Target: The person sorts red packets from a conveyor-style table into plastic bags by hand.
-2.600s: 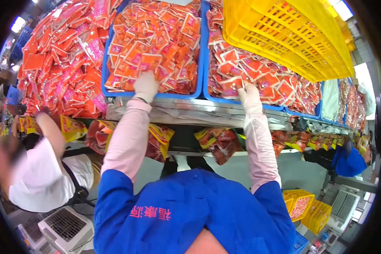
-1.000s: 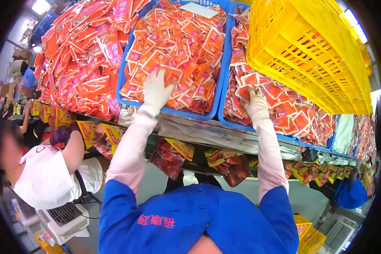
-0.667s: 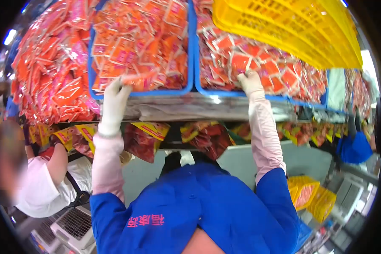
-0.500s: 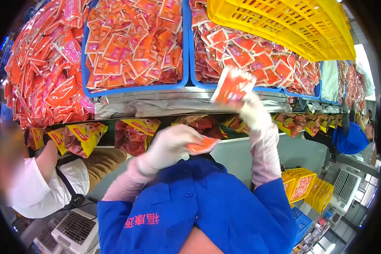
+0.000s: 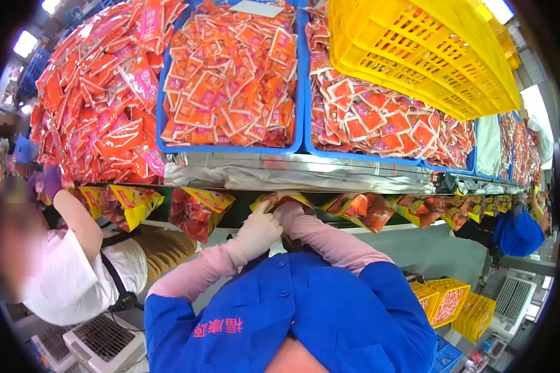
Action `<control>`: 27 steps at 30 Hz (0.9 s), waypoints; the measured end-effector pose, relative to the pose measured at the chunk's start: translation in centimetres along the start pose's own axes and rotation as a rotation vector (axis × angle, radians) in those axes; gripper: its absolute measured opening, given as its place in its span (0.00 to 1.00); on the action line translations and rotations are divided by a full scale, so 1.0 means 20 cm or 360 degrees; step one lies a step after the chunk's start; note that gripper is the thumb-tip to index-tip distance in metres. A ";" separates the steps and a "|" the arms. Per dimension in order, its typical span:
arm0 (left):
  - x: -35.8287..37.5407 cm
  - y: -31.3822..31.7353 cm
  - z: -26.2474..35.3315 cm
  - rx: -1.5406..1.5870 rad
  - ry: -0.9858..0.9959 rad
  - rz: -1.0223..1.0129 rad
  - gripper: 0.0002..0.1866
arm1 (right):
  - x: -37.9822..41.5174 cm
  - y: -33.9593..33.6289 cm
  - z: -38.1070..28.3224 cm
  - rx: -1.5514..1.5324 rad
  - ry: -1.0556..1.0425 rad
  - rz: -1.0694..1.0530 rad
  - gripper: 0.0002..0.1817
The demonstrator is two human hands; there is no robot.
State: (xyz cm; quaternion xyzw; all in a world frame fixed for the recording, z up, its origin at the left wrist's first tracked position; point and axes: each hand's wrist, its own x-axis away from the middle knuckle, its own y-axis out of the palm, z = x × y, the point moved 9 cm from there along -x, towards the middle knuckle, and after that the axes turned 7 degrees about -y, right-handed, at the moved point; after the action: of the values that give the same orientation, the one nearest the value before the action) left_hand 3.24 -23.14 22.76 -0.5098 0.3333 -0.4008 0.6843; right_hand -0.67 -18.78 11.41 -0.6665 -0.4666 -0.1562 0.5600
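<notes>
My gloved left hand (image 5: 259, 231) pinches the rim of a yellow bag (image 5: 298, 199) on the line in front of my chest. Into the mouth of that same bag reaches my gloved right hand (image 5: 290, 214). Its fingers are hidden inside, so whatever they hold cannot be seen. On the left, a yellow-and-red bag (image 5: 199, 211) full of red packets stands on the line. Another filled bag (image 5: 362, 210) is to the right of my hands.
Blue trays (image 5: 230, 149) heaped with red sachets (image 5: 230, 87) line the shelf ahead. A yellow crate (image 5: 429, 59) overhangs the sachets at upper right. A co-worker in a white shirt (image 5: 62, 280) works on my left. Yellow crates (image 5: 448, 301) stand at lower right.
Both hands were raised with a red sachet in each. They have come together at the yellow bag, the right one lowered into its mouth. Neither sachet shows in my hands now.
</notes>
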 end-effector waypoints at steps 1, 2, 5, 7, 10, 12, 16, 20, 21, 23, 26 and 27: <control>-0.01 -0.08 -0.04 0.0204 -0.0080 0.0031 0.01 | 0.18 -0.18 -0.14 -0.0066 -0.0166 0.0028 0.16; -0.03 -0.18 -0.09 0.0416 -0.0147 0.0064 0.02 | 0.29 -0.27 -0.18 -0.0133 -0.0316 0.0056 0.16; -0.14 -0.62 -0.39 0.0444 -0.0441 0.0836 0.05 | 0.50 -0.43 0.03 -0.0716 -0.0483 0.0495 0.15; -0.22 -0.56 -0.77 0.0186 -0.0903 0.0935 0.09 | 0.66 -0.71 0.41 -0.0523 -0.0071 0.0973 0.16; -0.43 -0.16 -1.33 -0.0183 -0.1589 0.0580 0.20 | 0.47 -0.75 1.28 -0.0445 0.0645 0.1325 0.24; -0.41 -0.10 -1.42 -0.0054 -0.1749 0.0408 0.22 | 0.25 -0.68 1.47 -0.0069 0.0998 0.1100 0.23; -0.21 -0.23 -1.28 0.1023 -0.1435 0.0699 0.17 | 0.50 -0.71 1.36 -0.0324 0.0717 0.1495 0.18; -0.22 -0.42 -0.49 0.1827 -0.0930 0.0315 0.13 | 0.88 -0.67 0.96 -0.2026 -0.0131 0.1727 0.12; -0.25 -0.43 -0.32 0.1660 -0.0671 0.0253 0.12 | 0.95 -0.65 0.82 -0.2076 -0.0276 0.1645 0.11; -0.29 -0.28 -0.06 0.1689 -0.0455 0.0291 0.11 | 1.03 -0.61 0.57 -0.2070 -0.0441 0.1394 0.09; -0.37 -0.01 0.07 0.0502 -0.0274 0.0046 0.07 | 0.98 -0.42 0.37 -0.1835 -0.0237 0.1047 0.11; -0.36 0.00 0.05 0.0504 -0.0277 0.0050 0.07 | 0.95 -0.36 0.33 -0.1560 -0.0225 0.1019 0.13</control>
State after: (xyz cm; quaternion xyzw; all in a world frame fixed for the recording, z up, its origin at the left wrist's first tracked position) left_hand 0.78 -16.41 23.41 -0.4232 0.2136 -0.3918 0.7885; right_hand 1.30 -4.79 27.48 -0.9641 -0.1517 -0.1320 0.1736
